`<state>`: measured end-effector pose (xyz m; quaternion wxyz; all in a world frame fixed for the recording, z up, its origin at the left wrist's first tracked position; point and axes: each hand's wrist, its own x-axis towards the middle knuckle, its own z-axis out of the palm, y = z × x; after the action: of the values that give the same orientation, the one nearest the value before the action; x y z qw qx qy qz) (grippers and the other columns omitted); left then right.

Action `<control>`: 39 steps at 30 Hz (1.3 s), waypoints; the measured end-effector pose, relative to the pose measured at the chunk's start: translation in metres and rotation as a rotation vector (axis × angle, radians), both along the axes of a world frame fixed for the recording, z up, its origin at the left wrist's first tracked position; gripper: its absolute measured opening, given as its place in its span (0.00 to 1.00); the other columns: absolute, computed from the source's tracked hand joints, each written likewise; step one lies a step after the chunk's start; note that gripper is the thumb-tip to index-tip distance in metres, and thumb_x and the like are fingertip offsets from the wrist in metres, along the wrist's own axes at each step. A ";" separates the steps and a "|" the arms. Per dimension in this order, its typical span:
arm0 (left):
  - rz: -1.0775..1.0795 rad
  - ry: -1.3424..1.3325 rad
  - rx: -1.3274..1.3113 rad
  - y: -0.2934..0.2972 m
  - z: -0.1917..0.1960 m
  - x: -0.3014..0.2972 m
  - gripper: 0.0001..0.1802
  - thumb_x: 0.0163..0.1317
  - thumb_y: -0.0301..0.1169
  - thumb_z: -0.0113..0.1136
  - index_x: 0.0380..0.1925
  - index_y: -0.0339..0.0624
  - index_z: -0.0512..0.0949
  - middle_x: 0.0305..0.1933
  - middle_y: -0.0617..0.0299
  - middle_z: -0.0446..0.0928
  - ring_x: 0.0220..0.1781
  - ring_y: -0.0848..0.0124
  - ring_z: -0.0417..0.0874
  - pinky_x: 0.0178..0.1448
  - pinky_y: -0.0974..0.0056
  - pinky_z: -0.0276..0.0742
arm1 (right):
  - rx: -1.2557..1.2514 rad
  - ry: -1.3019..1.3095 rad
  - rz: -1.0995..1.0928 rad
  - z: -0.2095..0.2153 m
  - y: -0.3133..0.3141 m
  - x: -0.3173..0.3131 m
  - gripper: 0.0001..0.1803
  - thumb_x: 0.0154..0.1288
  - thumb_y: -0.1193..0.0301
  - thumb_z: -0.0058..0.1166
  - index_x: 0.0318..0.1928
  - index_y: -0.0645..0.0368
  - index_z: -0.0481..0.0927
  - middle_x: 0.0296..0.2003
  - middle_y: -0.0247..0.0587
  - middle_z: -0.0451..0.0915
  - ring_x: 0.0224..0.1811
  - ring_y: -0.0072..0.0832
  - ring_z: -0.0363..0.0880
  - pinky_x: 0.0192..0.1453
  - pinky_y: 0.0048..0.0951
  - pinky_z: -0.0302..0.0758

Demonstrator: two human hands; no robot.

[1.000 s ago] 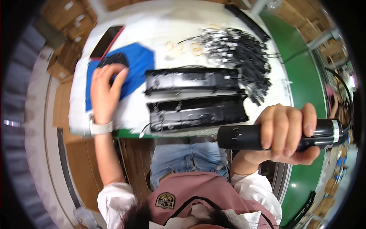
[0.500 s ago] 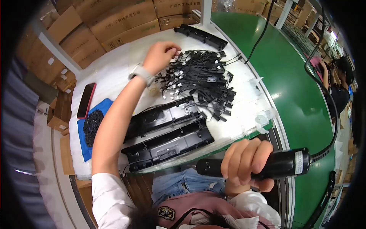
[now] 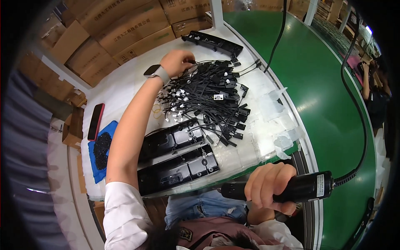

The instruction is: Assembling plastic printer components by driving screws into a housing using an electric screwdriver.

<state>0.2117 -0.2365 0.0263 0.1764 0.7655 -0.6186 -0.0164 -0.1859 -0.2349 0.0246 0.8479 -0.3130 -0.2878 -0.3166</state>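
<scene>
My right hand (image 3: 271,185) is wrapped round a black electric screwdriver (image 3: 306,187), held level in front of my body with its cord leading off right. At the far left edge of a heap of black cables (image 3: 208,89) with white connectors, my left hand (image 3: 177,62) pinches a black cable; its fingertips are partly hidden. Below the heap, two long black plastic housings (image 3: 179,168) lie side by side, hollow sides up. Another black housing (image 3: 214,43) rests behind the heap.
A red-edged phone (image 3: 96,121) and a blue cloth (image 3: 98,174) bearing small black parts lie at the left of the white table. Cardboard boxes (image 3: 129,35) are stacked behind. A green belt (image 3: 316,104) runs along the right, where a co-worker (image 3: 375,91) sits farther off.
My left hand has shifted slightly, closing on a cable at the heap's edge. The screwdriver, still in my right hand, sits slightly lower in view. The view itself has shifted.
</scene>
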 end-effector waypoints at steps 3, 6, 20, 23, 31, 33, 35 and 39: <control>-0.052 0.084 -0.109 0.016 0.011 0.004 0.10 0.53 0.31 0.67 0.34 0.39 0.83 0.31 0.54 0.83 0.35 0.63 0.84 0.41 0.62 0.77 | -0.034 -0.004 -0.030 -0.001 0.000 0.003 0.17 0.57 0.66 0.62 0.35 0.61 0.68 0.14 0.35 0.73 0.09 0.27 0.70 0.19 0.29 0.72; -0.039 0.105 -0.135 0.023 0.030 -0.009 0.09 0.52 0.31 0.67 0.33 0.41 0.85 0.29 0.54 0.83 0.31 0.64 0.83 0.39 0.63 0.77 | 0.071 0.012 0.034 -0.005 0.002 0.002 0.19 0.55 0.69 0.66 0.40 0.65 0.71 0.18 0.39 0.74 0.15 0.31 0.72 0.19 0.31 0.67; 0.403 -0.328 0.051 0.107 0.049 -0.014 0.08 0.51 0.28 0.65 0.31 0.37 0.82 0.26 0.49 0.81 0.30 0.56 0.83 0.37 0.57 0.78 | -0.057 -0.010 0.010 0.004 0.023 0.023 0.19 0.61 0.62 0.63 0.34 0.58 0.66 0.13 0.31 0.72 0.09 0.23 0.69 0.16 0.26 0.70; 0.388 -0.235 -0.115 0.116 0.051 -0.016 0.05 0.49 0.28 0.65 0.25 0.39 0.83 0.24 0.53 0.81 0.28 0.59 0.84 0.33 0.60 0.79 | -0.076 -0.017 0.043 0.004 0.030 0.026 0.18 0.60 0.62 0.63 0.34 0.58 0.66 0.13 0.30 0.72 0.08 0.23 0.68 0.16 0.26 0.70; 0.243 0.585 -0.724 0.091 0.078 -0.028 0.06 0.51 0.27 0.65 0.27 0.37 0.81 0.23 0.57 0.81 0.24 0.70 0.82 0.30 0.66 0.78 | -0.050 -0.028 0.109 0.007 0.037 0.018 0.18 0.53 0.67 0.68 0.36 0.62 0.71 0.18 0.38 0.75 0.14 0.31 0.71 0.18 0.30 0.66; 0.369 -0.268 -0.553 0.097 0.059 -0.008 0.06 0.50 0.30 0.65 0.27 0.40 0.82 0.26 0.51 0.82 0.28 0.58 0.84 0.36 0.59 0.80 | -0.106 -0.014 0.118 0.011 0.041 0.017 0.18 0.52 0.68 0.68 0.36 0.62 0.72 0.19 0.39 0.75 0.14 0.31 0.72 0.18 0.29 0.66; 0.491 -0.400 -0.161 0.105 0.041 0.016 0.07 0.49 0.33 0.64 0.27 0.43 0.82 0.29 0.50 0.81 0.31 0.51 0.82 0.40 0.56 0.80 | -0.081 -0.019 0.126 0.010 0.044 0.014 0.18 0.52 0.69 0.68 0.35 0.62 0.71 0.18 0.39 0.75 0.14 0.31 0.72 0.18 0.29 0.67; 0.476 -0.077 -0.191 0.100 0.050 0.016 0.07 0.51 0.32 0.65 0.27 0.42 0.83 0.28 0.52 0.82 0.32 0.59 0.85 0.39 0.59 0.80 | -0.100 -0.025 0.102 0.010 0.040 0.015 0.17 0.55 0.67 0.66 0.34 0.62 0.71 0.16 0.37 0.73 0.13 0.30 0.71 0.17 0.29 0.67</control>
<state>0.2281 -0.1368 0.0760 0.2234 0.8693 -0.4261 0.1132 -0.1707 -0.1944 0.0342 0.8425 -0.3360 -0.3295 -0.2621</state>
